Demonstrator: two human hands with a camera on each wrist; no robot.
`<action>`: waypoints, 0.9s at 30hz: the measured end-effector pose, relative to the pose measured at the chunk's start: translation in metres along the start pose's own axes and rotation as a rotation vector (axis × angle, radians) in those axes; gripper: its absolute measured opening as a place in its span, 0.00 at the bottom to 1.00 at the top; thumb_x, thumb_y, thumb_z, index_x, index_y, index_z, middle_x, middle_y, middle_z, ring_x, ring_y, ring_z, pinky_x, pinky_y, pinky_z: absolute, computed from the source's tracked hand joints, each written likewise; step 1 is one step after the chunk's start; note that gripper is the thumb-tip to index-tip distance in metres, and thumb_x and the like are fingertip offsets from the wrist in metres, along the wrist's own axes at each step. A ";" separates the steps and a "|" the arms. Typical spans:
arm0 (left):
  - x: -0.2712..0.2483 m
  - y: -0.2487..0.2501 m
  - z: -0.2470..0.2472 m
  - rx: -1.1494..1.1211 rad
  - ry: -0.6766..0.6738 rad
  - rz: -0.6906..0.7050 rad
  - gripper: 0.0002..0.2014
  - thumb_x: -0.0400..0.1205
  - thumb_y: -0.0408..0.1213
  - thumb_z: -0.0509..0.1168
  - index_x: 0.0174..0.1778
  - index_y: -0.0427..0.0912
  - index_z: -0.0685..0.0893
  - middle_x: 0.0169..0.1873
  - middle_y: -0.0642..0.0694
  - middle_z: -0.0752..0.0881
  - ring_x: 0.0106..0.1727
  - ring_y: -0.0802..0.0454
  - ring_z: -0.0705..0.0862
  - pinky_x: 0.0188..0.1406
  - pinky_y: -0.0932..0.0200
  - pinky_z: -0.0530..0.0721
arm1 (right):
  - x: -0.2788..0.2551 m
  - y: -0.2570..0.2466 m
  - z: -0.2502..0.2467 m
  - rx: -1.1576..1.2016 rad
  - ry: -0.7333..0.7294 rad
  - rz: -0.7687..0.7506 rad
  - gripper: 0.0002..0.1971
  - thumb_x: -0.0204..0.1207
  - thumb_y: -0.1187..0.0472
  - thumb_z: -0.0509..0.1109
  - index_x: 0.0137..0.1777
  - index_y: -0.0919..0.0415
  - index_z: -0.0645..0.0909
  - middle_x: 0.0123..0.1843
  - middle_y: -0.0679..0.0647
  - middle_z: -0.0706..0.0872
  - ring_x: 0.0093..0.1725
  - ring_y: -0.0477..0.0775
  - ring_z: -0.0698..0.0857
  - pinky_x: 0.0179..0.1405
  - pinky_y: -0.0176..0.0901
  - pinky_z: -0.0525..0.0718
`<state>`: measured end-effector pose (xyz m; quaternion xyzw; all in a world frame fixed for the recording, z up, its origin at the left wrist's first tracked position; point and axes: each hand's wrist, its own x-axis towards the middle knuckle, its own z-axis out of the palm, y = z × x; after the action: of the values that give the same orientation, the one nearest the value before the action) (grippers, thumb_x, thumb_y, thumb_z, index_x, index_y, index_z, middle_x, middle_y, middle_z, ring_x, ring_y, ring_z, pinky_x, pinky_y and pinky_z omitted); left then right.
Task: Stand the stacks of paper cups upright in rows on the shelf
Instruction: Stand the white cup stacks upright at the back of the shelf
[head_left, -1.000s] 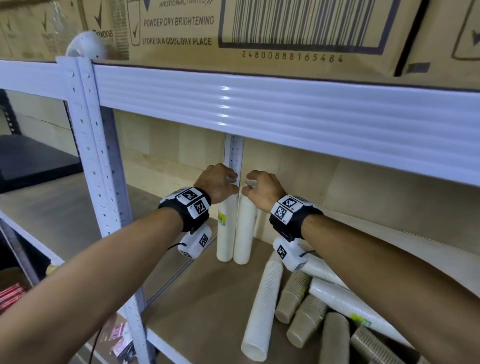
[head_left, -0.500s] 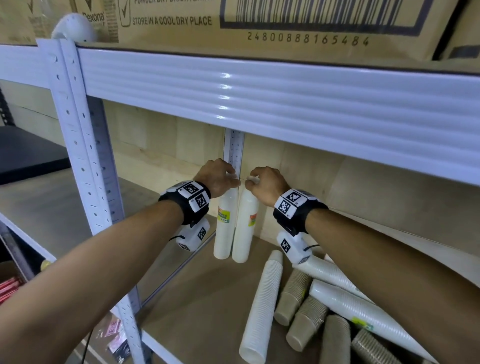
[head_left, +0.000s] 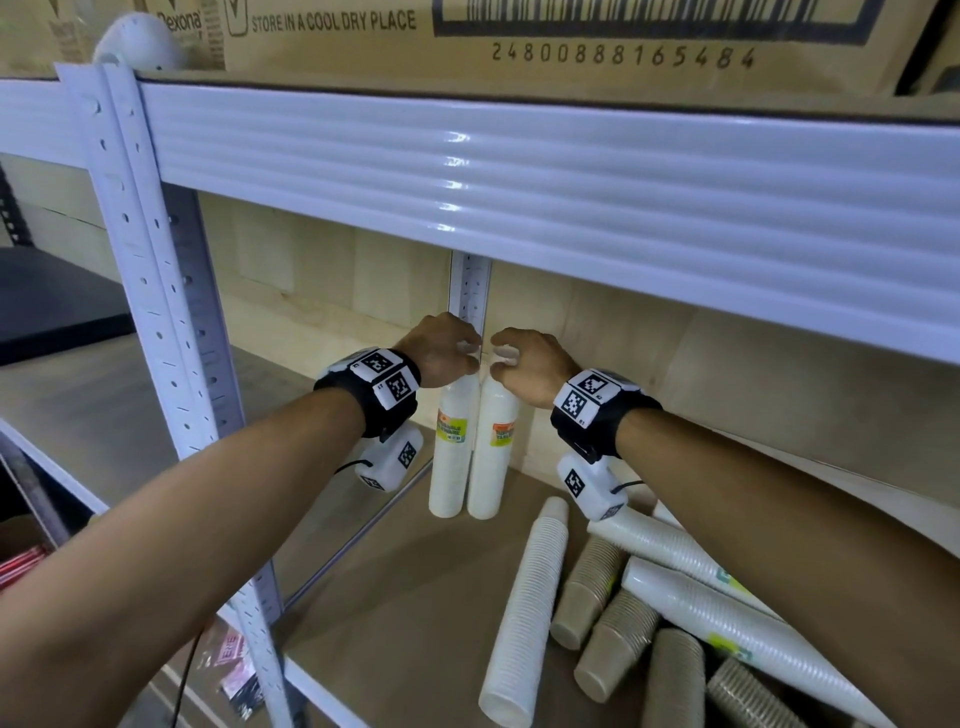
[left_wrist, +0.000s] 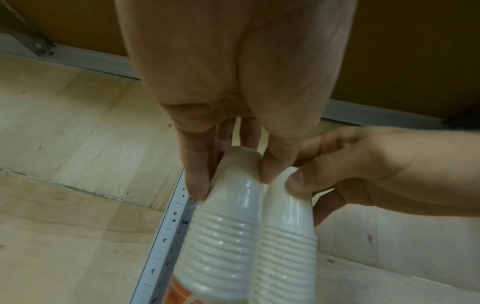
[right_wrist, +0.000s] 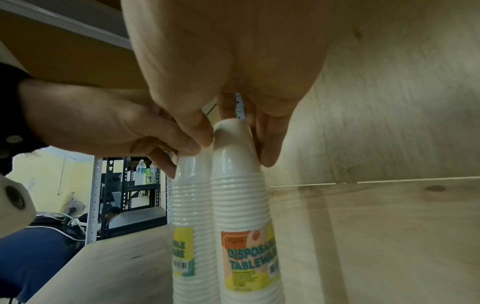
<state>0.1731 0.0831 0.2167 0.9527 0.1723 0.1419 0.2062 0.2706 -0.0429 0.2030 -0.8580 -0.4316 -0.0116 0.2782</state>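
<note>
Two white cup stacks stand upright side by side at the shelf's back left corner, the left stack (head_left: 450, 467) touching the right stack (head_left: 493, 467). My left hand (head_left: 441, 351) pinches the top of the left stack (left_wrist: 223, 236) between thumb and fingers (left_wrist: 197, 181). My right hand (head_left: 524, 364) grips the top of the right stack (right_wrist: 241, 205) the same way. Each hand shows in the other's wrist view: right hand (left_wrist: 363, 170), left hand (right_wrist: 103, 127). Both stacks carry yellow and orange labels.
On the shelf board (head_left: 405, 613) to the right lie a white stack (head_left: 524, 613), several brown stacks (head_left: 618, 644) and long white stacks (head_left: 727, 634). A white beam (head_left: 519, 182) runs overhead, with cardboard boxes (head_left: 571, 41) on it. A rear post (head_left: 470, 291) stands behind the hands.
Both hands keep their hold on the stack tops. The two stacks have shifted slightly and their labels now face me more. The head view has tilted a little.
</note>
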 end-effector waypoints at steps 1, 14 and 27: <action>0.000 -0.001 0.000 -0.003 0.011 -0.003 0.14 0.82 0.40 0.66 0.58 0.35 0.86 0.63 0.40 0.85 0.64 0.43 0.81 0.57 0.55 0.78 | 0.000 0.000 0.000 0.003 -0.007 -0.009 0.21 0.79 0.60 0.67 0.72 0.56 0.78 0.73 0.54 0.81 0.71 0.54 0.79 0.58 0.35 0.74; 0.006 -0.010 0.008 -0.079 0.105 -0.056 0.18 0.77 0.46 0.73 0.61 0.43 0.87 0.62 0.43 0.86 0.61 0.45 0.83 0.49 0.60 0.76 | 0.003 0.006 0.006 0.029 0.051 0.020 0.24 0.77 0.52 0.72 0.71 0.60 0.79 0.71 0.57 0.82 0.67 0.57 0.81 0.56 0.39 0.76; -0.020 0.029 -0.016 -0.133 0.218 0.061 0.21 0.81 0.47 0.69 0.69 0.47 0.82 0.66 0.43 0.83 0.64 0.48 0.82 0.58 0.64 0.75 | -0.047 0.018 -0.025 -0.033 0.016 0.057 0.35 0.76 0.50 0.74 0.81 0.54 0.67 0.71 0.58 0.79 0.66 0.56 0.81 0.58 0.40 0.77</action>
<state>0.1571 0.0563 0.2396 0.9207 0.1549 0.2620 0.2443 0.2599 -0.0981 0.2030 -0.8745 -0.4043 -0.0179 0.2676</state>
